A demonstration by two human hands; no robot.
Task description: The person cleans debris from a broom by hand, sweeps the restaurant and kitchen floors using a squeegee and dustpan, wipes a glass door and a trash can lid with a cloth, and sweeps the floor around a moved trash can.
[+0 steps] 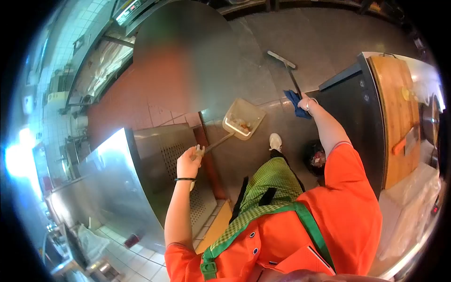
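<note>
My left hand (190, 161) is closed round the end of a dustpan's handle. The dustpan (244, 116) is pale, with a white ribbed strip and some orange and light scraps in it, out over the grey floor. At the right, my right hand (305, 102) grips a dark pole together with a blue cloth (296, 104). From there the pole runs up to a narrow, light-coloured floor tool head (281, 59) over the dark floor tiles.
A bin (314, 157) with waste stands right of my shoe (276, 141). Steel cabinets (112, 183) flank the left. A wooden board (393, 117) with a cleaver (411, 140) lies on the right counter. A blurred area covers the upper left centre.
</note>
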